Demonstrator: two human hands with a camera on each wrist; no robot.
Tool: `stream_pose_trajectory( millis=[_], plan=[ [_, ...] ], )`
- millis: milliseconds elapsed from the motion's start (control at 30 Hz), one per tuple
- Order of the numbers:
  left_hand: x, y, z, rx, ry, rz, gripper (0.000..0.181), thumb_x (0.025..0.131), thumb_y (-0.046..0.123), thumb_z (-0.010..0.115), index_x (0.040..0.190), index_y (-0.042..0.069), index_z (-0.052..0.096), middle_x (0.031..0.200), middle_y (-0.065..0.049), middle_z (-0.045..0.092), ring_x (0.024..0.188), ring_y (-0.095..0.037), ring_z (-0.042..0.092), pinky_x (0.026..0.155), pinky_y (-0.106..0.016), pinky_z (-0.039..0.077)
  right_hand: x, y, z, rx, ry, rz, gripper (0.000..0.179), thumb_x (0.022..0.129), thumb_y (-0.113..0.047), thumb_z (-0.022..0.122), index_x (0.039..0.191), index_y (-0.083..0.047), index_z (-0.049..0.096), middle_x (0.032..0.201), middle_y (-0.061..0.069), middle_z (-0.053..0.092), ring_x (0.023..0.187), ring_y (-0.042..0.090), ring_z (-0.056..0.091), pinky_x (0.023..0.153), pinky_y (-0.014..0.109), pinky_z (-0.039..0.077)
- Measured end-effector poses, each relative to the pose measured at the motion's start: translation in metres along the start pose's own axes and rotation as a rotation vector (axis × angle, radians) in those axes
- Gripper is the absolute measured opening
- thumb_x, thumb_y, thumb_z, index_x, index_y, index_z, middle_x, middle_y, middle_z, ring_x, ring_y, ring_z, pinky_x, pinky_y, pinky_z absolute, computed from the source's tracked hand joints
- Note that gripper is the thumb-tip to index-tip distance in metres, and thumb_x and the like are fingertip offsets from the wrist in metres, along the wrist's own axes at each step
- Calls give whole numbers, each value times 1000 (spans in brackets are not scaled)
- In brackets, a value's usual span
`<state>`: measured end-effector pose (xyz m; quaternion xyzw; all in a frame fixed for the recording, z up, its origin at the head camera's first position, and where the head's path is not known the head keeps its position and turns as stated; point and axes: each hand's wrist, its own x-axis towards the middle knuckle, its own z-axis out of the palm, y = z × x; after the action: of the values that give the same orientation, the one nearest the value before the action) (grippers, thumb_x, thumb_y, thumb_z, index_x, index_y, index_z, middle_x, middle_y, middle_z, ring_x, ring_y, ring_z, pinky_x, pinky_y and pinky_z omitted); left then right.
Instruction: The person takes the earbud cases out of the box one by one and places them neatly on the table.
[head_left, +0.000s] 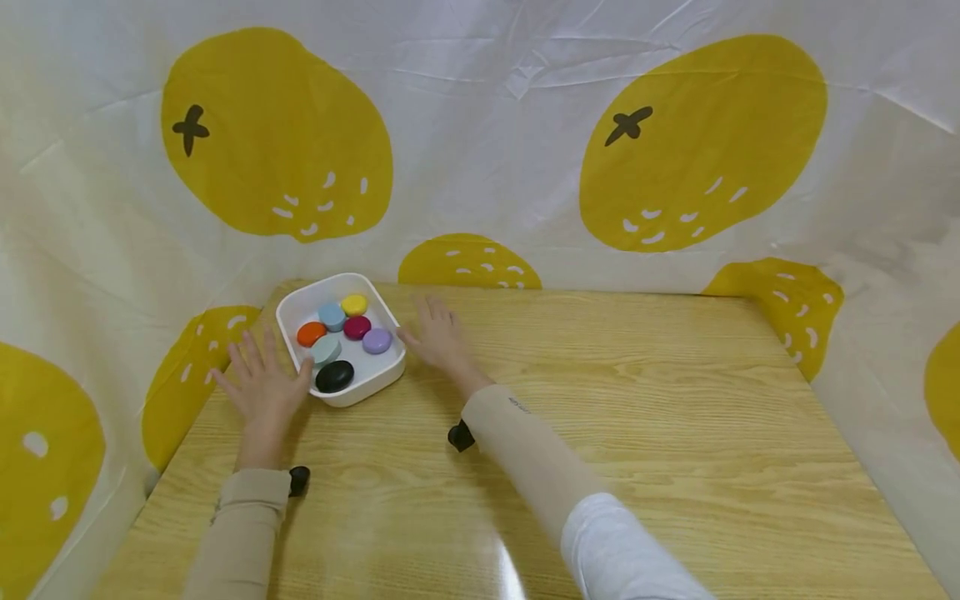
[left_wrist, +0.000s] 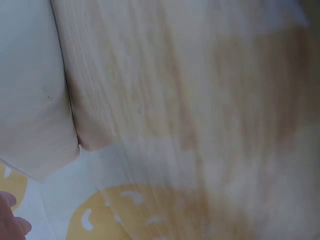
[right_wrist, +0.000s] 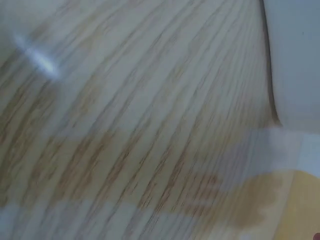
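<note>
A white square tray with rounded corners (head_left: pixel 367 388) sits at the far left of the table. Several smooth rounded pieces lie in it, among them an orange piece (head_left: pixel 311 334), a yellow piece (head_left: pixel 355 305) and a larger black piece (head_left: pixel 334 377). My left hand (head_left: pixel 266 387) is at the tray's left side, fingers spread, thumb right at the rim. On the opposite side, my right hand (head_left: pixel 444 340) has its fingers extended and its thumb by the rim. Each wrist view shows a tray wall (left_wrist: pixel 35 90) (right_wrist: pixel 295 65); left fingertips (left_wrist: pixel 12 220) peek in at a corner.
The wooden table (head_left: pixel 637 400) stretches to the right of the tray. A white curtain with yellow fruit prints (head_left: pixel 487 150) hangs behind the table and along its sides. Dark wrist-camera mounts (head_left: pixel 461 436) stick out from both sleeves, low over the wood.
</note>
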<state>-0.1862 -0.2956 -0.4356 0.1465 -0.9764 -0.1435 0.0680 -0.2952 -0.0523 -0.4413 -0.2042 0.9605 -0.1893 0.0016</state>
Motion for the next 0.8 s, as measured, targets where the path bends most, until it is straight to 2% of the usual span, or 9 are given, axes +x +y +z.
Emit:
stream_pose_trajectory(
  millis=[167,400,633,800],
  plan=[
    [0,2,3,-11,-51,-32,81,92,46,35,145,2,-6,145,-22,-25,130,-40,-28,97,-65,-19,3,-9,4,-30,-70,-17,70,91,-53,38,148,-24,10,153,9,8,139,29,10,111,48,13],
    [4,8,5,-24,-147,-62,73,94,38,31,144,1,-7,144,-23,-26,128,-39,-32,97,-65,-18,7,-14,4,-110,-177,-9,64,94,-46,34,148,-29,3,154,4,-2,140,25,0,111,50,6],
    [4,14,3,-12,-231,-40,69,95,35,27,143,-1,-8,145,-25,-22,130,-44,-25,97,-64,-20,8,-14,3,-219,-221,-29,61,95,-44,28,148,-30,1,154,3,-3,141,24,1,111,51,2],
    [1,15,1,-20,-251,-25,69,95,32,28,143,-3,-9,145,-25,-21,131,-43,-25,96,-64,-22,5,-13,2,-256,-231,-48,62,94,-45,27,147,-31,-2,154,3,-6,141,24,-1,109,53,-3]
  ],
)
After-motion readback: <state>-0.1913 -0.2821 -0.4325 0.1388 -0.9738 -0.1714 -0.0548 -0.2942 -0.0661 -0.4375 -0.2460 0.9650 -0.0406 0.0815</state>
